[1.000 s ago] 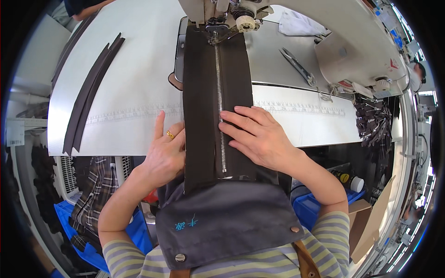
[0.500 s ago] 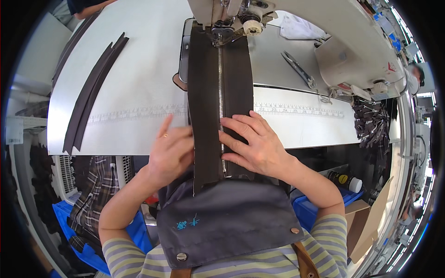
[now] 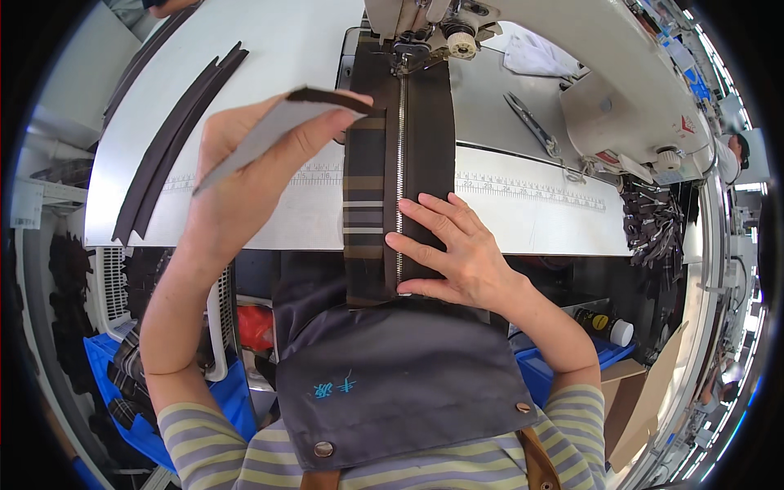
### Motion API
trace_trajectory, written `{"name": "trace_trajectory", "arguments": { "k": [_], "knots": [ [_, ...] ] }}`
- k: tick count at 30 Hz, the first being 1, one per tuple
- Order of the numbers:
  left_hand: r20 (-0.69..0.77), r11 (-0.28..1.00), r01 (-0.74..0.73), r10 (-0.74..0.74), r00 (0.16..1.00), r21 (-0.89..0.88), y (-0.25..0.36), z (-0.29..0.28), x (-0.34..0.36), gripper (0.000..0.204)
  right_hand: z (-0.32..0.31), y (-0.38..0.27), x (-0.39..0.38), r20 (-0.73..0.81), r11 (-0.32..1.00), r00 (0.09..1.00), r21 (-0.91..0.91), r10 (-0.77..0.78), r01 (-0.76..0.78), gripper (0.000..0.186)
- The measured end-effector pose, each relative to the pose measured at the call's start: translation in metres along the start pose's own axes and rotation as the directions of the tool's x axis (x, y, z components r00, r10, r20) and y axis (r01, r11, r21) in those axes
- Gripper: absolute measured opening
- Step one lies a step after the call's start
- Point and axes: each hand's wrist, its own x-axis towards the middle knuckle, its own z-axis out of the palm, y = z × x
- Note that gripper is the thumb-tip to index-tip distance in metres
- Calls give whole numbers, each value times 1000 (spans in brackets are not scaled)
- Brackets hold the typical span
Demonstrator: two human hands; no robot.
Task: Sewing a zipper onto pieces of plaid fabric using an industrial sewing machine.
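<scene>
A metal zipper (image 3: 400, 175) with dark tape runs lengthwise under the presser foot of a sewing machine (image 3: 403, 64). Left of its teeth, striped plaid fabric (image 3: 364, 192) shows; on the right lies a plain dark brown panel (image 3: 433, 131). My left hand (image 3: 253, 175) is raised at the left of this work, fingers closed on a dark fabric piece (image 3: 269, 135) whose pale grey underside faces up. My right hand (image 3: 465, 257) lies on the brown panel with fingers spread, their tips at the zipper teeth.
Dark fabric strips (image 3: 175, 151) lie at the table's left, beside a printed ruler scale. Thread snips (image 3: 532, 124) and a white cloth (image 3: 535, 53) are behind on the right. A bundle of dark zippers (image 3: 653, 220) hangs off the right edge. Blue bins stand below.
My left hand has risen up and left with the dark fabric piece, uncovering the plaid fabric. My right hand remains on the work, which has shifted slightly right and away from me.
</scene>
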Motion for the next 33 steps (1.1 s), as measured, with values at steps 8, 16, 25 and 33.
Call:
{"name": "trace_trajectory", "arguments": {
  "k": [8, 16, 25, 33],
  "knots": [
    [398, 849, -311, 132, 908, 427, -37, 22, -46, 38, 4, -4, -2, -7, 1000, 1000, -19, -4, 4, 56],
    [377, 745, -428, 253, 891, 512, -60, 44, -64, 41, 6, -2, -3, -20, 1000, 1000, -21, -6, 6, 52],
    [405, 809, -381, 197, 893, 447, -57, 35, -58, 44, 12, -2, -5, -57, 998, 998, -67, 12, -16, 60],
    [366, 729, -437, 269, 891, 527, -93, 39, 44, 51, 8, -1, 0, -27, 1000, 999, -4, 26, -26, 56]
  ]
}}
